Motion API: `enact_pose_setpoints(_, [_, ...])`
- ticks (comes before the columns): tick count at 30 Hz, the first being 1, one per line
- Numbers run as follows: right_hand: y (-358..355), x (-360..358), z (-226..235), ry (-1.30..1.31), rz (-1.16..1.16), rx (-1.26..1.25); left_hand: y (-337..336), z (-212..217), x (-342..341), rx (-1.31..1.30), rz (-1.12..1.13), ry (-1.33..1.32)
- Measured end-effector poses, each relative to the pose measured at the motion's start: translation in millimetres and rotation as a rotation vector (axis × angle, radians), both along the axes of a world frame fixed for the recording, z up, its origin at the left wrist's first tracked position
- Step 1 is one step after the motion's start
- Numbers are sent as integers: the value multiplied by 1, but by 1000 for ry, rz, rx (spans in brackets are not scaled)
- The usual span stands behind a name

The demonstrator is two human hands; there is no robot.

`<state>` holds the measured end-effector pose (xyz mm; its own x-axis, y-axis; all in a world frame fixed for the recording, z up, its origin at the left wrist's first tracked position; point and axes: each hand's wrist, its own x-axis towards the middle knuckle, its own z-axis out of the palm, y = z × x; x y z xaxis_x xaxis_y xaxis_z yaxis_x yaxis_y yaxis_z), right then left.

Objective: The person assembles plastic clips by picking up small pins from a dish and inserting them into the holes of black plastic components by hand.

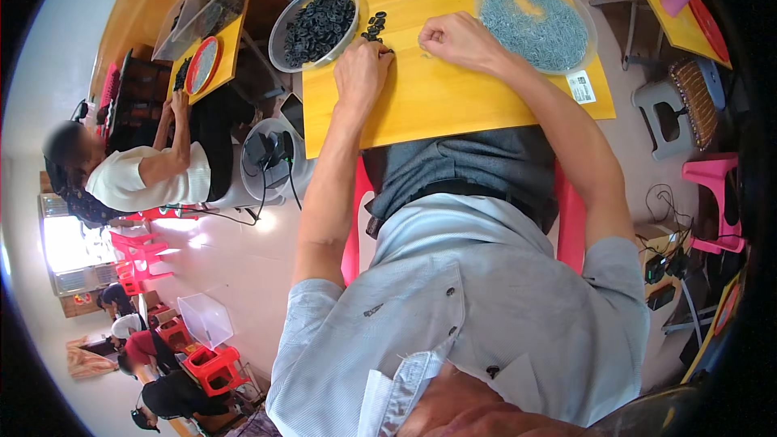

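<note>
left hand [362, 69] pinches small black rings [374, 27] on the tabletop [453, 97]; right hand [455, 39] is curled shut; a careless nudge could scatter them.

Left hand [362, 71] on yellow table [453, 97], fingertips at small pile of black rings [374, 26]. Right hand [455, 39] curled near bowl of grey pieces [536, 23]. Bowl of black rings [316, 26] far left.

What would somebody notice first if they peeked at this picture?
Probably the bright yellow table at the top, with both of the person's hands on it. The left hand rests by a little heap of black rings, and the right hand is curled into a loose fist beside it. Two clear bowls stand out too: the bowl of black rings on the left and the bowl of grey metal bits on the right.
</note>
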<state>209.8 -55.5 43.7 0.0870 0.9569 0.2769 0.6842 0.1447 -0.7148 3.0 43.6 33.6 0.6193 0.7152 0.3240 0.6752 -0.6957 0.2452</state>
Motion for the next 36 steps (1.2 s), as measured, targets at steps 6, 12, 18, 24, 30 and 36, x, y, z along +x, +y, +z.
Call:
enact_pose_setpoints(6, [0,-4,5,8,18,-25,19,-2,4,59,-65,42])
enact_pose_setpoints(12, [-2,-6,4,270,55,-33,-14,-6,6,-637,23,-549])
enact_pose_setpoints(18, [1,-10,4,364,116,-100,-32,-13,2,-1203,12,-993])
enact_pose_setpoints(24, [3,-14,-5,387,141,-121,-49,-18,4,-1104,9,-1118])
enact_pose_setpoints(30, [3,-23,-9,339,124,-120,-54,-28,0,-1076,-57,-1225])
enact_pose_setpoints(36, [1,-27,-9,379,95,-149,-58,-25,0,-1063,-14,-1193])
